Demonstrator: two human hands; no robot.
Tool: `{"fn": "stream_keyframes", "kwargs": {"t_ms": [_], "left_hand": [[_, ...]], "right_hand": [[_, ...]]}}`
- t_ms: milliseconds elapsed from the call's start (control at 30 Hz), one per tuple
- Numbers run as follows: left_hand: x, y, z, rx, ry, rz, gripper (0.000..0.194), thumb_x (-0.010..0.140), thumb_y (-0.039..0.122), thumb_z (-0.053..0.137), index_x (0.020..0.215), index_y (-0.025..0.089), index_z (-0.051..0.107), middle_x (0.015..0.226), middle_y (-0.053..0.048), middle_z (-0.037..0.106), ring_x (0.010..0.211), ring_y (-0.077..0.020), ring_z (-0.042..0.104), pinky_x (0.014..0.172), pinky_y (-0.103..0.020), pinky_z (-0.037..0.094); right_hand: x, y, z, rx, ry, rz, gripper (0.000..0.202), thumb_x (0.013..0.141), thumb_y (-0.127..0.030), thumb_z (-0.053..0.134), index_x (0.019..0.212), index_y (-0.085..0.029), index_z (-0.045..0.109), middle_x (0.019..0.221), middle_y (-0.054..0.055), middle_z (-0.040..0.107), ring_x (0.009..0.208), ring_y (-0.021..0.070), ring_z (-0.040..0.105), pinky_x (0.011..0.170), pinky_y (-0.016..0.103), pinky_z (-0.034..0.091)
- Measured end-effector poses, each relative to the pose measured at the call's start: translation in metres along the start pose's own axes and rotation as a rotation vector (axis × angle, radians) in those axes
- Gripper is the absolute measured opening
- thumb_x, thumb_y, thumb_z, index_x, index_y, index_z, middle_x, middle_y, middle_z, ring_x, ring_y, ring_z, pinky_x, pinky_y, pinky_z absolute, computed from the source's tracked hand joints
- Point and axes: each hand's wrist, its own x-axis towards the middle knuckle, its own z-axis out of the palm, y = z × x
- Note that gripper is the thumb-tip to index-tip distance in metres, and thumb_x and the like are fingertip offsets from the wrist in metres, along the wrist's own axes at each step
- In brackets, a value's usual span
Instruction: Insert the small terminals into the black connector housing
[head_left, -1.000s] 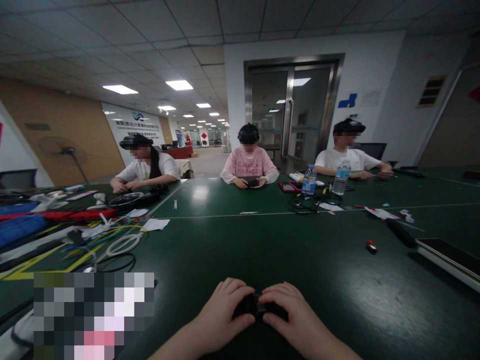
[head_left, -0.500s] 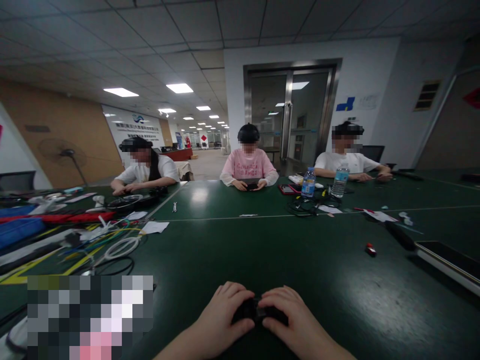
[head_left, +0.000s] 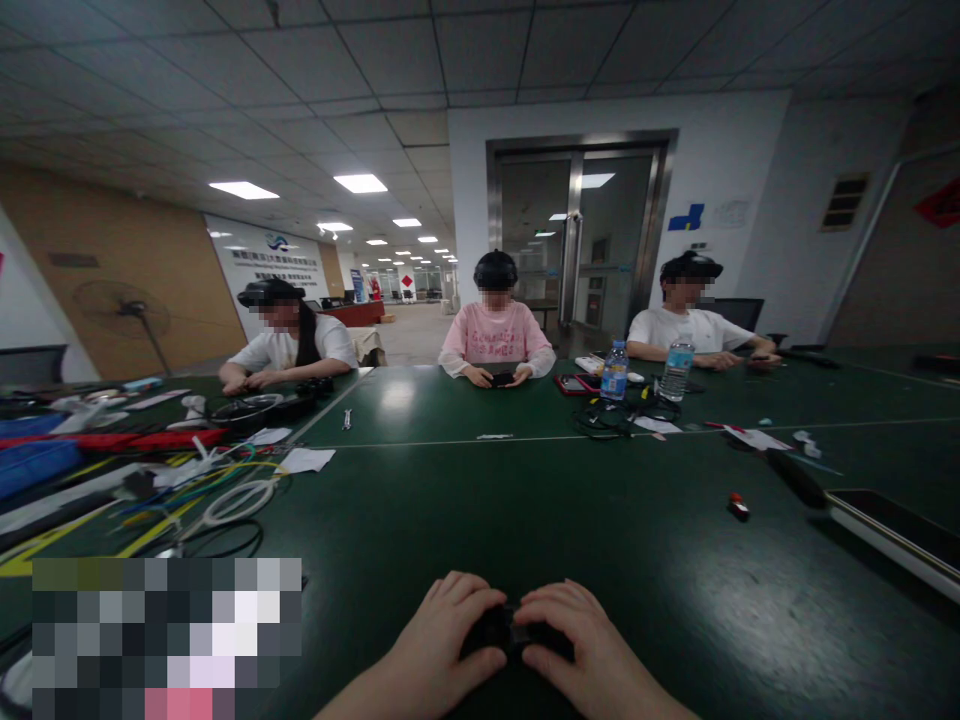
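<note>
At the bottom centre, my left hand (head_left: 448,632) and my right hand (head_left: 577,640) face each other over the dark green table (head_left: 420,520). Between them is a small black object (head_left: 511,634), its kind hard to make out because fingers cover both its ends. My left fingers curl round its left end, with the thumb along the near side. The right hand grips the other end in the same way, thumb tip close to the left thumb. Only the middle of the object shows.
Cables (head_left: 244,500), a blue tray (head_left: 37,468) and tools crowd the left side. A small red and black item (head_left: 738,507) and a long dark-topped device (head_left: 900,530) lie right. Water bottles (head_left: 614,372) stand farther back. Three people sit across the table.
The view has shifted slightly, so the background sits a little lower and the right-side things a bit further left. Both hands keep their grip on the black object, almost unmoved.
</note>
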Motion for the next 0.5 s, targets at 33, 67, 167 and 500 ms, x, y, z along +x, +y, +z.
{"fn": "stream_keyframes", "kwargs": {"t_ms": [33, 67, 167, 500], "left_hand": [[0.0004, -0.0005, 0.0001, 0.0, 0.002, 0.002, 0.041, 0.079, 0.027, 0.063, 0.119, 0.026, 0.052, 0.117, -0.004, 0.053, 0.107, -0.0224, 0.046, 0.094, -0.034, 0.037], [0.0006, -0.0012, 0.0004, 0.0, 0.005, 0.004, 0.041, 0.079, 0.026, 0.063, 0.119, 0.026, 0.052, 0.117, -0.004, 0.053, 0.107, -0.0223, 0.046, 0.094, -0.034, 0.037], [0.0003, -0.0034, 0.0017, -0.003, 0.007, 0.011, 0.042, 0.078, 0.025, 0.063, 0.119, 0.027, 0.051, 0.116, -0.003, 0.053, 0.107, -0.0218, 0.046, 0.094, -0.034, 0.037], [-0.0001, 0.0001, 0.0004, 0.004, -0.004, -0.008, 0.043, 0.077, 0.023, 0.063, 0.118, 0.026, 0.052, 0.117, -0.004, 0.053, 0.108, -0.0227, 0.046, 0.095, -0.035, 0.036]], "right_hand": [[-0.0001, 0.0001, 0.0001, 0.004, 0.003, -0.005, 0.023, 0.074, -0.023, 0.066, 0.097, -0.029, 0.067, 0.106, 0.003, 0.067, 0.104, 0.0222, 0.057, 0.099, 0.041, 0.031], [-0.0001, 0.0004, 0.0003, 0.008, 0.004, -0.011, 0.024, 0.074, -0.023, 0.066, 0.097, -0.029, 0.067, 0.105, 0.002, 0.067, 0.104, 0.022, 0.057, 0.099, 0.041, 0.031], [0.0001, 0.0015, 0.0011, 0.012, 0.008, -0.012, 0.024, 0.074, -0.022, 0.066, 0.097, -0.029, 0.067, 0.105, 0.002, 0.067, 0.104, 0.0219, 0.056, 0.098, 0.04, 0.032], [0.0004, 0.001, 0.001, -0.007, -0.006, -0.006, 0.023, 0.074, -0.023, 0.065, 0.097, -0.029, 0.067, 0.106, 0.003, 0.067, 0.104, 0.0223, 0.056, 0.097, 0.04, 0.034]]}}
